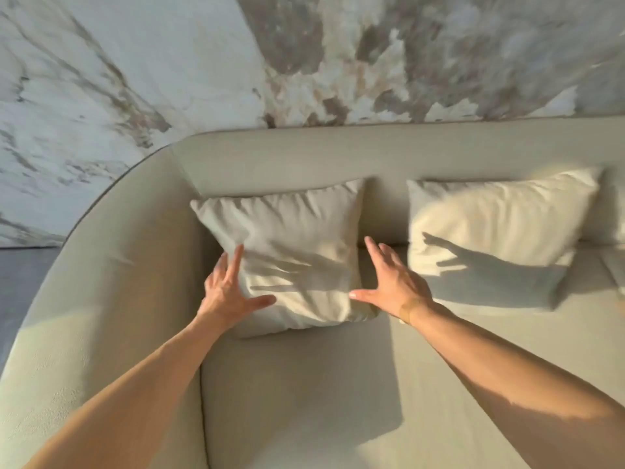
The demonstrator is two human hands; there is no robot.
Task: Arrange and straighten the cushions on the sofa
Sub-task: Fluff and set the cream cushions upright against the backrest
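A cream square cushion [291,242] leans against the back of the beige sofa [277,154] near its left arm. My left hand [226,289] is at the cushion's left lower edge, fingers spread, thumb on its front. My right hand [392,282] is at the cushion's right lower edge, fingers apart, thumb pointing at the corner. Neither hand grips the fabric. A second cream cushion [497,231] leans against the sofa back to the right, apart from the first.
The sofa's curved left arm [101,265] wraps round beside the first cushion. A marble-patterned wall [304,55] rises behind the sofa. The edge of another cushion [617,269] shows at the far right. The seat [321,384] lies in front of the cushions.
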